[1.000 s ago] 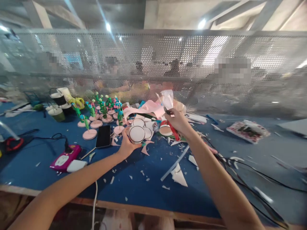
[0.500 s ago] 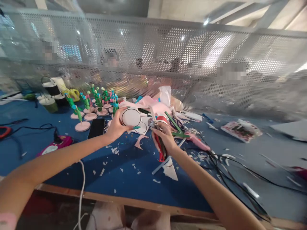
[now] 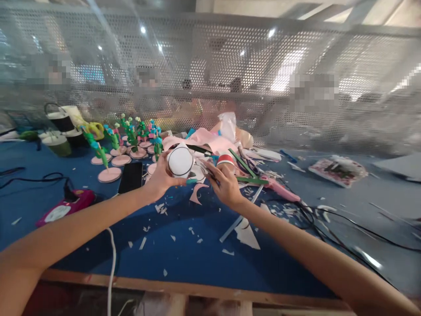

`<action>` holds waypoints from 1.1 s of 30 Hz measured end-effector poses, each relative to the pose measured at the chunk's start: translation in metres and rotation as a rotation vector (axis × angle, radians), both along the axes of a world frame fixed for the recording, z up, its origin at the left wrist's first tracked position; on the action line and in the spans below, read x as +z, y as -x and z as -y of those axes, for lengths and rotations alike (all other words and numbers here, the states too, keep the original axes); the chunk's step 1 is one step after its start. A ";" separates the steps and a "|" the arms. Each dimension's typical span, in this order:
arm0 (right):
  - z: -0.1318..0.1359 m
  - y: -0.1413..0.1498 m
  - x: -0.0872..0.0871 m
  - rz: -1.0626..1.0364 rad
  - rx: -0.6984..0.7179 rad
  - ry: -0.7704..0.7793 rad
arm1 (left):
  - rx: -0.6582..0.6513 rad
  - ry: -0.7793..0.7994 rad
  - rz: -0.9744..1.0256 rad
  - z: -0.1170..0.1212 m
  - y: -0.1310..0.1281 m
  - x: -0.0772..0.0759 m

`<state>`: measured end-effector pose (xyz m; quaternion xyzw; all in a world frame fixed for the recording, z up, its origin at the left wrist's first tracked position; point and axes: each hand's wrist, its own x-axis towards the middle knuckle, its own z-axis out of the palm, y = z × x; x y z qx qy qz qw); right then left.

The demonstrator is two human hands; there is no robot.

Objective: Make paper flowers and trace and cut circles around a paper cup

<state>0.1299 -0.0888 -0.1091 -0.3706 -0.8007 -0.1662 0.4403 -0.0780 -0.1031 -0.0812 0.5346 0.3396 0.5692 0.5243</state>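
Note:
My left hand (image 3: 160, 179) is closed on a white paper disc with a dark drawn ring (image 3: 180, 161), held up over the blue table (image 3: 184, 245). My right hand (image 3: 224, 184) is closed around scissors with a red handle (image 3: 210, 172), their tip pointing at the disc's right edge. The two hands are close together, almost touching. More white discs (image 3: 196, 174) lie on the table just behind them.
Pink round bases with green paper flowers (image 3: 113, 151) stand at the back left, beside a black phone (image 3: 130, 177). A pink device with cable (image 3: 66, 206) lies left. Pink paper and scraps (image 3: 210, 142) pile behind; black cables (image 3: 329, 224) run right. Perforated screen (image 3: 210, 79) behind.
My right hand came down from the plastic bag, picked up the scissors and moved them to the disc. My left hand lifted the disc off the table.

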 end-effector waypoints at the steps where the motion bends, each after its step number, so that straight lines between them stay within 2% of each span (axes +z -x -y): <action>1: -0.003 0.002 -0.004 -0.014 -0.022 -0.027 | -0.006 -0.001 0.008 0.000 0.000 0.000; 4: -0.006 0.003 -0.013 -0.048 -0.051 -0.069 | -0.034 0.012 0.033 0.001 -0.003 -0.001; 7: 0.000 -0.001 -0.019 0.027 0.029 -0.014 | -0.070 0.022 0.029 0.007 -0.004 -0.002; 11: 0.008 -0.003 -0.018 0.079 0.127 0.068 | -0.139 -0.020 -0.059 0.017 -0.005 0.000; 14: 0.008 -0.003 -0.018 0.116 0.168 0.095 | -0.191 0.005 -0.115 0.021 -0.005 0.001; 17: 0.007 -0.004 -0.021 0.141 0.174 0.143 | -0.135 0.009 -0.254 0.021 -0.004 0.000; 21: 0.007 -0.005 -0.022 0.168 0.193 0.186 | -0.011 -0.091 -0.401 0.019 -0.001 -0.002; 26: 0.006 -0.006 -0.018 0.167 0.228 0.159 | -0.111 -0.046 -0.380 0.020 0.001 0.000; 33: 0.005 -0.006 -0.019 0.210 0.217 0.184 | -0.114 -0.055 -0.468 0.019 0.003 0.006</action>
